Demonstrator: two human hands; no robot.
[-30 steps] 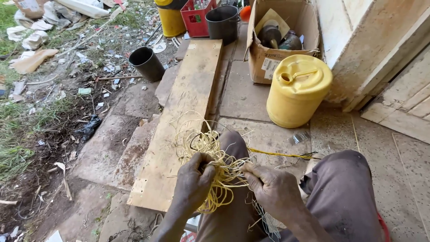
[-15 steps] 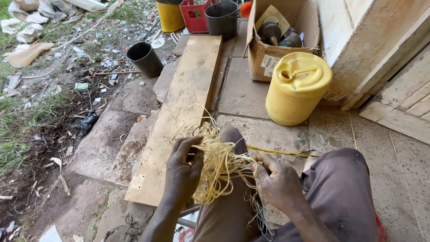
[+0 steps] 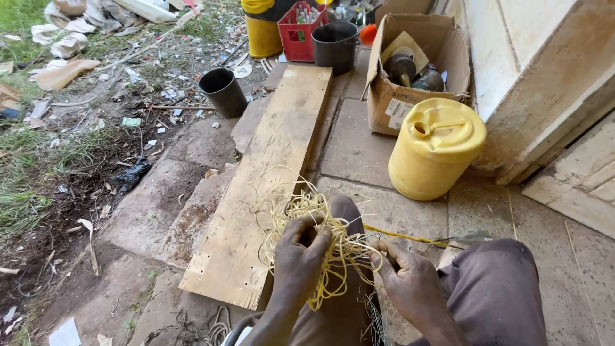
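Left hand (image 3: 301, 253) and right hand (image 3: 410, 282) both pinch a tangled bundle of pale yellow fibre strands (image 3: 323, 240); long plywood board (image 3: 269, 179) at eleven o'clock.

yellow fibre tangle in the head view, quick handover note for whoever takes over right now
Left hand: fingers closed in the yellow fibre tangle, held over the knee.
Right hand: pinching strands at the tangle's right edge; one strand runs right across the paving.
Nearby: wooden plank on the left, yellow jerrycan ahead.
Done: tangle is gripped in both hands.
Left: fibres are not yet sorted, loops look knotted.
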